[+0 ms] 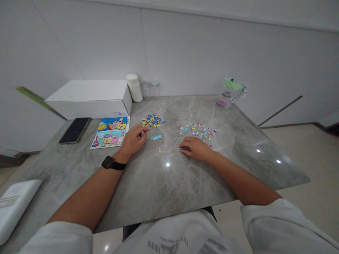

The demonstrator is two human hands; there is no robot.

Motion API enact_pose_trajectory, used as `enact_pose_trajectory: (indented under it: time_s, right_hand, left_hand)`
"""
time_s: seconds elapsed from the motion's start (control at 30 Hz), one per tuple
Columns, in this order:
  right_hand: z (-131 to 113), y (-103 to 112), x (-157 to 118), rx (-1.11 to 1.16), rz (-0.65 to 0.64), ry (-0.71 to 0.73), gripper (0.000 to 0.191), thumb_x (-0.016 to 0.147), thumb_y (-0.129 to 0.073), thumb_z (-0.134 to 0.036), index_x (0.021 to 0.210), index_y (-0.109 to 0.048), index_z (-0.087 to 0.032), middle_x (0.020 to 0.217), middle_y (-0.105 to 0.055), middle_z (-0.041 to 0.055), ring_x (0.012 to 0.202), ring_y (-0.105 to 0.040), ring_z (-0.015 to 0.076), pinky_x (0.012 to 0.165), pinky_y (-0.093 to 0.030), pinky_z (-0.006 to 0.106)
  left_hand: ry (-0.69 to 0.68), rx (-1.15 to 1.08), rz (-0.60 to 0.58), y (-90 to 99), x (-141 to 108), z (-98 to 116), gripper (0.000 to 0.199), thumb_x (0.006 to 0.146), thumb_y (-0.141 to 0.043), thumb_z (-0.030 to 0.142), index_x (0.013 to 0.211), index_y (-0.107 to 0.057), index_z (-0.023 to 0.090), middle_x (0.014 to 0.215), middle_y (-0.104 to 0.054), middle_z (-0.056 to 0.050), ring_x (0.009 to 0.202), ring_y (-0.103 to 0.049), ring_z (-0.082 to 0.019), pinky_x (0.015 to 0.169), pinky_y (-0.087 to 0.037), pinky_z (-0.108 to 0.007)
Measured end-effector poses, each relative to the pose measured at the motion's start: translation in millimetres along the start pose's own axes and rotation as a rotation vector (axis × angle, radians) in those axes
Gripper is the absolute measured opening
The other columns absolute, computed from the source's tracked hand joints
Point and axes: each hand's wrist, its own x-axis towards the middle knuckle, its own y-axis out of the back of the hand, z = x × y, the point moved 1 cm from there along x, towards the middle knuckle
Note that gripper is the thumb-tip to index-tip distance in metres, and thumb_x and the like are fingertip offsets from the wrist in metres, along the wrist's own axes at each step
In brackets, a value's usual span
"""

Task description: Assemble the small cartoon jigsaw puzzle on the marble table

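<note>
On the grey table [169, 190], your right hand [194, 148] covers most of a small puzzle piece [179, 150]; only an edge shows at your fingertips, its print too small to read. Your left hand [135, 139] overlaps the lower right of the picture sheet [111, 132], and the white case [16, 204] is cut off at the left.

Your right hand is closed, fingers and thumb drawn together around that piece, low at the table, just in front of the pastel pile [200, 131]. Your left hand is loosely curled near the blue-and-yellow pile [153, 121]; you cannot tell whether its bent fingers hold anything. Between your hands lie the blue strip [156, 137] and, nearer you, a lone piece [159, 149].
</note>
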Motion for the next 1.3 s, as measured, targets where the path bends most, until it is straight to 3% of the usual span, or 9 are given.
enact_pose_trajectory:
  time_s: [0.07,0.23,0.3,0.43,0.53,0.93,1.3]
  right_hand:
    - [-7.0,-4.2,13.7,-0.011,0.002,0.024,0.020,0.102,-0.068,-0.034,0.111,-0.079,-0.020,0.108,-0.074,0.0114,0.104,-0.067,0.0244,0.094,-0.050,0.037]
    - [-24.7,-10.0,43.8,0.022,-0.027,0.075,0.017,0.098,-0.074,-0.028,0.111,-0.079,-0.020,0.108,-0.073,0.0099,0.104,-0.067,0.0234,0.093,-0.050,0.035]
    - [-29.7,-12.9,50.1,0.060,-0.022,0.087,0.017,0.095,-0.076,-0.026,0.111,-0.079,-0.021,0.108,-0.073,0.0091,0.104,-0.067,0.0226,0.092,-0.050,0.034]
    - [-32.6,-20.3,50.7,0.112,0.049,0.076,0.018,0.097,-0.075,-0.029,0.112,-0.078,-0.020,0.108,-0.072,0.0088,0.102,-0.067,0.0214,0.092,-0.050,0.033]
    - [-31.0,-25.1,45.7,0.111,0.090,0.087,0.021,0.096,-0.075,-0.029,0.116,-0.077,-0.021,0.110,-0.073,0.0089,0.105,-0.067,0.0230,0.095,-0.050,0.035]
    - [-32.2,-32.9,48.9,0.077,0.142,0.061,0.017,0.099,-0.071,-0.033,0.110,-0.079,-0.022,0.108,-0.073,0.0107,0.103,-0.067,0.0249,0.093,-0.050,0.038]
    - [-35.0,-28.3,46.2,-0.001,0.121,0.072,0.021,0.101,-0.070,-0.039,0.110,-0.079,-0.022,0.106,-0.073,0.0094,0.100,-0.066,0.0238,0.089,-0.048,0.036]
  left_hand:
    - [-0.009,-0.004,-0.003,5.8,2.4,14.5,0.025,0.100,-0.053,0.027,0.113,-0.073,0.020,0.100,-0.069,-0.006,0.077,-0.058,-0.017,0.077,-0.050,-0.033]
    - [-0.076,0.046,-0.262,8.1,-3.5,46.1,0.016,0.097,-0.061,0.028,0.106,-0.073,0.022,0.102,-0.071,-0.006,0.087,-0.064,-0.021,0.083,-0.052,-0.035]
    - [-0.060,0.070,-0.297,1.5,-15.0,50.9,0.014,0.096,-0.064,0.028,0.106,-0.072,0.022,0.103,-0.071,-0.006,0.092,-0.066,-0.023,0.086,-0.053,-0.037]
    - [-0.041,0.085,-0.207,-13.8,-40.1,46.5,0.017,0.098,-0.063,0.026,0.111,-0.072,0.021,0.105,-0.071,-0.010,0.101,-0.066,-0.026,0.094,-0.053,-0.042]
    - [-0.060,0.059,-0.226,-18.2,-47.6,38.8,0.021,0.099,-0.063,0.027,0.116,-0.072,0.021,0.107,-0.072,-0.010,0.102,-0.066,-0.026,0.097,-0.053,-0.044]
    - [-0.096,0.096,-0.291,-32.9,-45.0,39.8,0.017,0.099,-0.065,0.030,0.111,-0.076,0.023,0.108,-0.071,-0.010,0.103,-0.066,-0.026,0.094,-0.053,-0.043]
    - [-0.105,0.066,-0.296,-27.9,-46.4,35.0,0.017,0.097,-0.066,0.031,0.109,-0.075,0.023,0.109,-0.072,-0.010,0.103,-0.067,-0.027,0.094,-0.054,-0.045]
